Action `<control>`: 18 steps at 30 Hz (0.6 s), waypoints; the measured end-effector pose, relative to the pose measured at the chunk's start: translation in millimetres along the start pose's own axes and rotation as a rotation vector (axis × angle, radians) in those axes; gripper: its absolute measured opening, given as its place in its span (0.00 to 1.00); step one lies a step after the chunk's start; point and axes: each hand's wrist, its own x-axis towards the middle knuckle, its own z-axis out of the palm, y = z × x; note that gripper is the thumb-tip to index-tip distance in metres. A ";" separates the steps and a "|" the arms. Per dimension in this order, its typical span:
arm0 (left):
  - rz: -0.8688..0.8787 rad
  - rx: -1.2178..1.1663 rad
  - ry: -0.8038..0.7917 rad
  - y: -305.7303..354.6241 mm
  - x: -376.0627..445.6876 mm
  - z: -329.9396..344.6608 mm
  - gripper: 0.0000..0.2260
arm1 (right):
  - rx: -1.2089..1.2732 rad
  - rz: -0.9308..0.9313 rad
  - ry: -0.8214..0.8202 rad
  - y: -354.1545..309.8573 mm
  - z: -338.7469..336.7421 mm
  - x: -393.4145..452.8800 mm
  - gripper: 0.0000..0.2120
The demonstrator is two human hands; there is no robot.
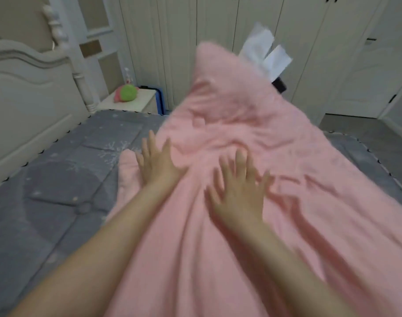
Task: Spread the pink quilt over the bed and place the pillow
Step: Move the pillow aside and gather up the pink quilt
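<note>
The pink quilt lies rumpled across the middle and right of the bed, its far end lifted in the air and blurred. White fabric shows behind that raised end. My left hand is held out flat with fingers spread at the quilt's left edge. My right hand is spread flat over the quilt's middle folds. Neither hand grips anything. The grey patterned mattress cover is bare on the left. No pillow can be told apart in view.
A cream headboard runs along the left. A bedside table carries a green and pink plush toy. Cream wardrobe doors fill the far wall, with grey floor at the right.
</note>
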 end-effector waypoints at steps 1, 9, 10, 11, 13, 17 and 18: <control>0.037 0.053 -0.068 -10.4 -21.6 18.2 0.35 | -0.088 0.015 -0.248 21.7 36.4 -29.0 0.36; 0.073 0.258 -0.436 -142.9 -187.7 168.7 0.42 | -0.131 0.213 -0.794 111.7 182.1 -131.4 0.45; 0.057 0.241 -0.437 -148.0 -188.8 181.3 0.43 | -0.131 0.203 -0.798 112.6 186.9 -130.5 0.40; 0.056 0.229 -0.425 -148.2 -185.8 187.3 0.43 | -0.141 0.192 -0.802 113.9 190.5 -128.3 0.36; 0.078 0.229 -0.407 -151.4 -186.3 204.7 0.43 | -0.157 0.163 -0.793 120.0 199.1 -128.6 0.32; 0.091 0.228 -0.368 -156.7 -188.0 211.7 0.43 | -0.122 0.153 -0.774 122.0 199.8 -128.5 0.32; 0.090 0.219 -0.334 -156.8 -186.5 207.4 0.44 | -0.077 0.166 -0.763 121.3 195.9 -127.5 0.32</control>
